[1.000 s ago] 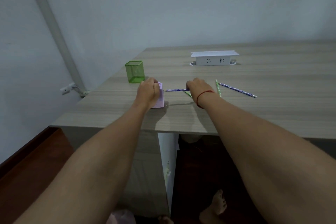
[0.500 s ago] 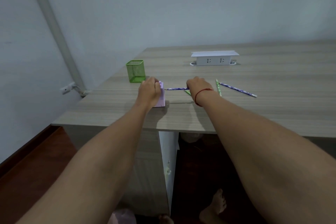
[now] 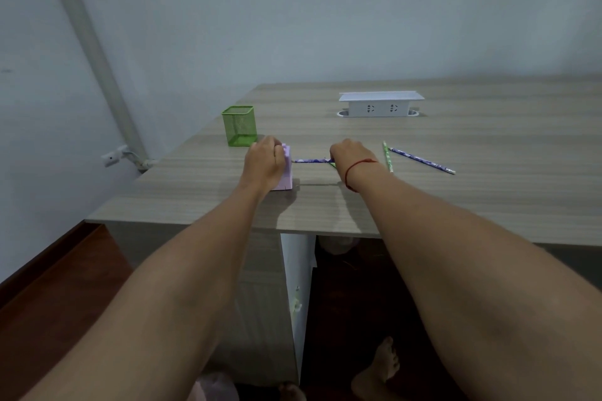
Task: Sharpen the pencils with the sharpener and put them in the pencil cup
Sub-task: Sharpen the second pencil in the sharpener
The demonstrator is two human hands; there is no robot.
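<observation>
My left hand (image 3: 264, 163) grips a lilac box-shaped sharpener (image 3: 286, 172) standing on the wooden desk (image 3: 456, 198). A blue patterned pencil (image 3: 309, 160) runs level from the sharpener's right side to my right hand (image 3: 350, 156), which grips its far end. A green tip (image 3: 333, 165) of another pencil shows just under that hand. To the right lie a green pencil (image 3: 387, 156) and a second blue pencil (image 3: 422, 160). The green mesh pencil cup (image 3: 239, 125) stands behind my left hand and looks empty.
A white pop-up socket box (image 3: 379, 104) sits further back on the desk. The desk's left edge runs near the cup, its front edge close below my wrists. A grey pipe (image 3: 97, 55) and a wall socket (image 3: 112, 157) are on the left wall. Bare feet (image 3: 379, 368) show below.
Both hands stay where they were, with the pencil still between sharpener and right hand. The view has shifted slightly; no object has changed place.
</observation>
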